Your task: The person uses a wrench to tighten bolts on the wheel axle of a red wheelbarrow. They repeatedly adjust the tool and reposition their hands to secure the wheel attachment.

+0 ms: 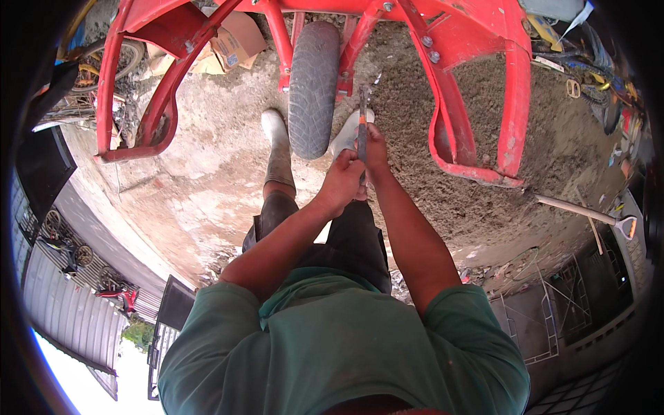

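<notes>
Evidently, both hands are engaged on one tool point(362, 138), held upright in the view ahead of the thighs. The left hand point(344, 178) is clenched around its lower part; the right hand point(375, 146) is closed on it slightly farther up, some fingers hidden. The tool is long, narrow and dark with an orange band; its exact kind cannot be told.

Below the hands, pale boots point(275, 128) stand on dirty ground point(207, 200). A worn black wheel point(312, 90) obstructs the space between them, just left of the tool. It is mounted under a red frame point(456, 124), whose bent legs flank the working area on both sides.

Farther out, torn cardboard point(237, 40) lies behind the frame at left, near a bicycle wheel point(128, 58). A shovel point(581, 209) lies at right, its handle pointing outward. Beyond are metal racks point(551, 321), corrugated sheeting point(69, 304) and a red motorcycle point(126, 298).
</notes>
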Motion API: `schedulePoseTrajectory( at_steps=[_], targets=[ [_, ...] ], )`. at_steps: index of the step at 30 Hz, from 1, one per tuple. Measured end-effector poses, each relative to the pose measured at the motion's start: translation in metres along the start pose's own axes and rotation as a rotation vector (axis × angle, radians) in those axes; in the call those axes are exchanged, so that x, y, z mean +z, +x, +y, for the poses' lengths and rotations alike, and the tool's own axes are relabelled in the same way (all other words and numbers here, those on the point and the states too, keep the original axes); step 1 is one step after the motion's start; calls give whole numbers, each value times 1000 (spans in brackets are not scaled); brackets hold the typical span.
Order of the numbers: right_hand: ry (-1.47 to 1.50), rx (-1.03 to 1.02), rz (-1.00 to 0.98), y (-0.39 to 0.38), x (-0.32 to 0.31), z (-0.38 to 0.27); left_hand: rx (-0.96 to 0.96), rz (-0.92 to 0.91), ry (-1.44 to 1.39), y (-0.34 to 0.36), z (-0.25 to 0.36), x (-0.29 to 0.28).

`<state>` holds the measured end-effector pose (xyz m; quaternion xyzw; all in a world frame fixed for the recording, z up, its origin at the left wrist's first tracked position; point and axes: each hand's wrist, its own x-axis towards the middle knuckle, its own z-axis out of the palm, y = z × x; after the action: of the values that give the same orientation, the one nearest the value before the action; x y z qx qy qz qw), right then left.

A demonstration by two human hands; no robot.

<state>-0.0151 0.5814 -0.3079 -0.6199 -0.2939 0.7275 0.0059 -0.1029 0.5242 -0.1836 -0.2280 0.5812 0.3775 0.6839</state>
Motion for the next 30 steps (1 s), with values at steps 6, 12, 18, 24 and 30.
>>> schedulePoseTrajectory(
  at_steps=[6, 12, 18, 24, 30],
  targets=[
    [-77, -88, -143, 29, 9, 7, 82, 11, -192, 11, 24, 10],
    [111, -16, -203, 44, 5, 18, 119, -23, -200, 18, 46, 20],
    [122, -26, -213, 40, 10, 11, 142, -4, -220, 13, 60, 25],
    [132, -28, -207, 31, 14, 11, 145, 12, -213, 15, 64, 25],
    [134, -28, -206, 26, 17, 10, 176, 3, -211, 19, 60, 24]
  ],
)
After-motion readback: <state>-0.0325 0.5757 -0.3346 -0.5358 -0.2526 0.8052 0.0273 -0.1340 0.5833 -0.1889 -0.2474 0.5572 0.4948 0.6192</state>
